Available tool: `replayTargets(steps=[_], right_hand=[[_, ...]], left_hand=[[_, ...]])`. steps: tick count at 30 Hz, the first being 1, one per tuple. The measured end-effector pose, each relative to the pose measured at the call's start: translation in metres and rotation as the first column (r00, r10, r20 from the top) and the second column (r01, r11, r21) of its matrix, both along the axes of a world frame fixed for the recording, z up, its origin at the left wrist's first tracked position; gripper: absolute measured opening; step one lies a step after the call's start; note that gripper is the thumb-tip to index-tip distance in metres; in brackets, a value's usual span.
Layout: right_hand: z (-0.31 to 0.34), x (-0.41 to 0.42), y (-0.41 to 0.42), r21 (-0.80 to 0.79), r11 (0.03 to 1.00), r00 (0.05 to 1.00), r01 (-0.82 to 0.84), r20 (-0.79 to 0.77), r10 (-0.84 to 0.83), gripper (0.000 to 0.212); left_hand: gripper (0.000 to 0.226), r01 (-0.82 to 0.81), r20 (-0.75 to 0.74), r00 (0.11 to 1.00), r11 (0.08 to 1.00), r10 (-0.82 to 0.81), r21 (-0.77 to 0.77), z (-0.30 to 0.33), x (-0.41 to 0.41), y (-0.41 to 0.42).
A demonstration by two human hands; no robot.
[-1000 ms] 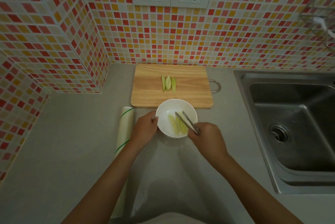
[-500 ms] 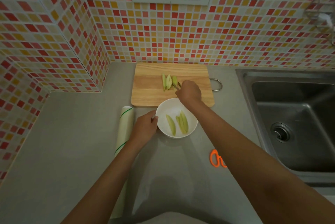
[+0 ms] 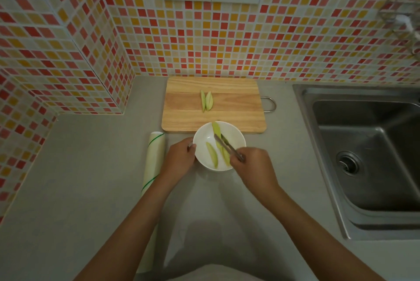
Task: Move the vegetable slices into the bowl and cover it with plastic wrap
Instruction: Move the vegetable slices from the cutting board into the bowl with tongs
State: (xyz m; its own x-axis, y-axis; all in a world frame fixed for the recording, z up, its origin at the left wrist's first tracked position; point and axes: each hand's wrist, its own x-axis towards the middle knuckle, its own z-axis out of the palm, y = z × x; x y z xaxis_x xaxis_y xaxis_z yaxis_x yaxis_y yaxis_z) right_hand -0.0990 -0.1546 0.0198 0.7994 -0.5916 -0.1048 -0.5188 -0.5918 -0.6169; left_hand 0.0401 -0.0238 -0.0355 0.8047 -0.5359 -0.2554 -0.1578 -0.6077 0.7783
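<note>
A white bowl point(image 3: 204, 137) stands on the grey counter just in front of the wooden cutting board point(image 3: 236, 110). My left hand point(image 3: 180, 159) grips the bowl's left rim. My right hand point(image 3: 252, 164) holds metal tongs point(image 3: 227, 146) over the bowl, and a pale green vegetable slice point(image 3: 216, 129) sits in their tips at the bowl's far rim. Other green slices point(image 3: 212, 154) lie inside the bowl. Two slices point(image 3: 206, 101) lie side by side on the board. A roll of plastic wrap point(image 3: 153, 162) lies lengthwise to the left of the bowl.
A steel sink point(image 3: 368, 155) takes up the right side. The board's metal handle point(image 3: 270, 104) points toward it. Mosaic-tiled walls close in at the back and left, with a jutting corner point(image 3: 122, 89). Bare grey counter point(image 3: 79, 178) spreads at front left.
My right hand went to the board, took a slice with the tongs and came back over the bowl. The board went from three slices to two. My left hand stayed on the bowl.
</note>
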Motion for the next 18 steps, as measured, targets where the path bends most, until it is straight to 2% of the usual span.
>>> replayTargets(steps=[6,9,13,18], right_hand=[[-0.011,-0.007,0.012,-0.075,0.997,0.985,-0.027,-0.173,0.014,0.025],[-0.001,0.008,0.003,-0.085,0.996,0.996,0.026,-0.088,-0.033,0.029],[0.011,0.062,-0.025,-0.013,0.994,0.994,0.111,0.016,-0.111,0.04],[-0.001,0.128,-0.045,-0.07,0.996,0.992,0.057,-0.106,-0.064,0.039]], left_hand=[[0.034,-0.003,-0.002,1.0,1.0,0.003,-0.007,0.002,0.0,0.0],[0.034,0.001,-0.002,1.0,1.0,-0.001,-0.003,0.001,0.0,0.001],[0.033,-0.004,-0.013,1.0,1.0,0.004,-0.002,0.001,0.0,0.0],[0.033,0.0,-0.008,1.0,1.0,0.0,0.003,0.002,0.001,0.001]])
